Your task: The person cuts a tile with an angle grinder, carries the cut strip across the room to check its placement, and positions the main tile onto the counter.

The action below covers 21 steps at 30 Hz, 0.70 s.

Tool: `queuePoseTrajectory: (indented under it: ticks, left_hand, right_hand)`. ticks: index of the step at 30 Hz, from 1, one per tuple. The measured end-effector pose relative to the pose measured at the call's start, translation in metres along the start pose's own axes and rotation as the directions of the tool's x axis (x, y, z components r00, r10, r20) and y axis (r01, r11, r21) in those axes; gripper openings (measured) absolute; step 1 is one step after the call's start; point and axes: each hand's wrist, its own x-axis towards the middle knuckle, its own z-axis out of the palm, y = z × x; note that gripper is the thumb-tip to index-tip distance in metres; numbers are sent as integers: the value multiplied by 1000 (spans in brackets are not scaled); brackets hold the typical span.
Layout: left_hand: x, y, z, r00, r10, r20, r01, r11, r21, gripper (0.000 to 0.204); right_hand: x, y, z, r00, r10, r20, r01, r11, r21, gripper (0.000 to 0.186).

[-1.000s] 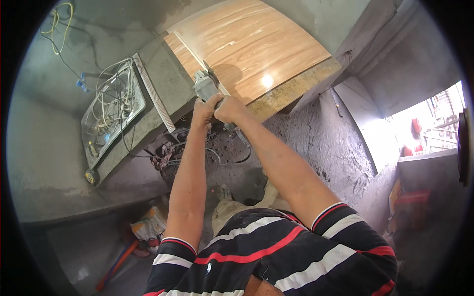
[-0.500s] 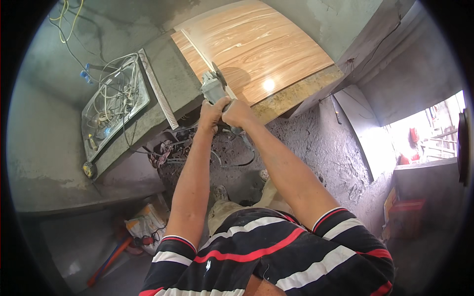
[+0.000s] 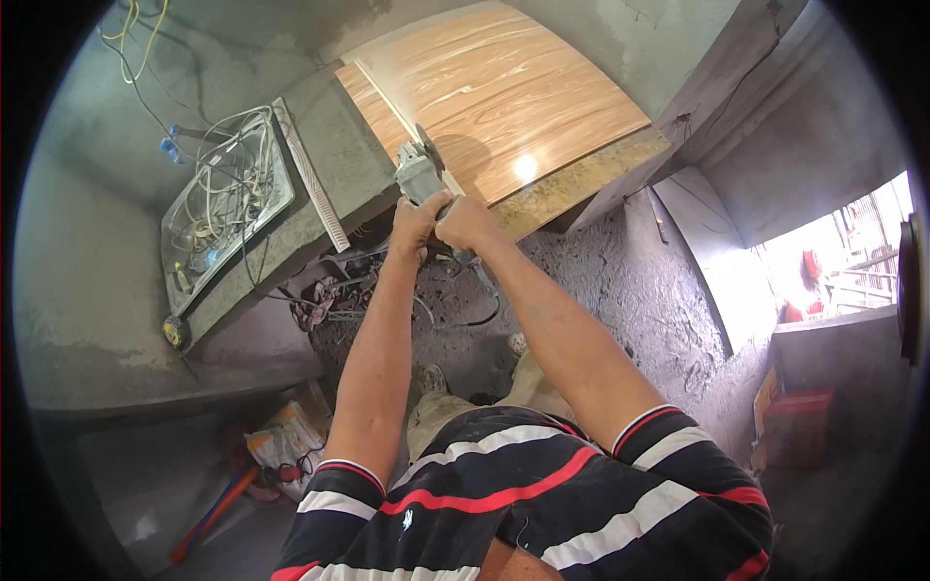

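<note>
My left hand [image 3: 415,227] and my right hand [image 3: 463,222] are closed around a grey angle grinder [image 3: 418,172], side by side. Its disc [image 3: 428,145] meets a wood-grain tile or panel [image 3: 513,82] along a narrow pale strip [image 3: 381,96] near the panel's left side. A faint dusty haze shows beside the strip. The panel lies on a stone-like ledge with a yellowish front edge [image 3: 601,165]. My fingers are partly hidden by the tool and each other. The grinder's rear part hangs below my hands.
Left are a metal tray or sink [image 3: 184,218] heaped with cables, a slatted strip [image 3: 315,184] and a tape measure [image 3: 176,332]. A loose hose or cable [image 3: 482,315] lies below. At right are a leaning board [image 3: 717,281], a bright opening and a red box [image 3: 797,426].
The grinder, held by both hands, has slid slightly toward me along the strip. Pale haze beside the strip has become more visible. The view has shifted a little.
</note>
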Motion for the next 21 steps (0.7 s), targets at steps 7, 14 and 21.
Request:
queuePoseTrajectory:
  ticks: [7,14,21]
  left_hand:
    - [0,-8,4,994,19,-106,-18,1000,10,46]
    - [-7,-7,5,1000,21,-14,-21,1000,3,45]
    - [-4,-9,6,999,22,-34,-22,1000,-9,42]
  right_hand:
    - [-3,5,2,998,-36,-41,36,999,-11,41]
    - [-2,11,6,999,-35,-18,35,998,-44,42]
    - [-3,9,3,999,-42,-15,41,998,-56,41]
